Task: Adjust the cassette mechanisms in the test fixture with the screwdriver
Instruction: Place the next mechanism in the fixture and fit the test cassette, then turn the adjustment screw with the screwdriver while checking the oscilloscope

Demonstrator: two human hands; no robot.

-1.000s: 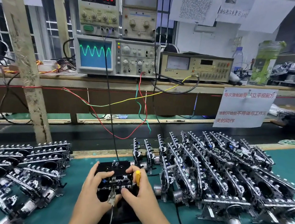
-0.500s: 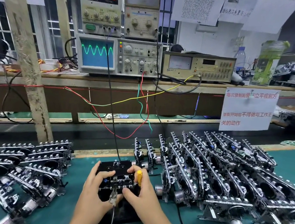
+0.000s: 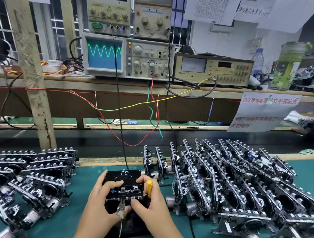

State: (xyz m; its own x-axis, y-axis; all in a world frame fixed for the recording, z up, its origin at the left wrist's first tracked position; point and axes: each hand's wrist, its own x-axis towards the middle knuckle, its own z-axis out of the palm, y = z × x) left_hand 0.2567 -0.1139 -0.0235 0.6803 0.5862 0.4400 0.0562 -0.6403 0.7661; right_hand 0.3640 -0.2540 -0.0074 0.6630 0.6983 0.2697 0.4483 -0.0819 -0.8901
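Hands meet low in the middle of the frame over the cassette mechanism (image 3: pixel 123 187), which sits in the black test fixture (image 3: pixel 130 222) on the green table (image 3: pixel 78 224). The left hand (image 3: pixel 101 207) holds the mechanism's left edge, its fingers curled over the top of the black cassette marked "FE". The right hand (image 3: pixel 150 205) holds the right edge, and the yellow-handled screwdriver (image 3: pixel 149 188) is pinched between its fingers, handle pointing up; the tip is hidden, so whether it sits in a screw cannot be told.

Several risks follow, in my judgement. With the tip out of sight, it could slip off the screw and scratch the mechanism or jab the left hand close by. A clip (image 3: pixel 121 207) with a wire hangs on the near edge between the two hands; a nudge from either thumb could knock it off and kill the wave on the oscilloscope (image 3: pixel 104 54) in the upper middle. Turning too far would overshoot the setting, since the trace has to be watched while the hands work below. Rows of other mechanisms (image 3: pixel 232 184) crowd the right side, just beside the right wrist, and an elbow swing could topple them.
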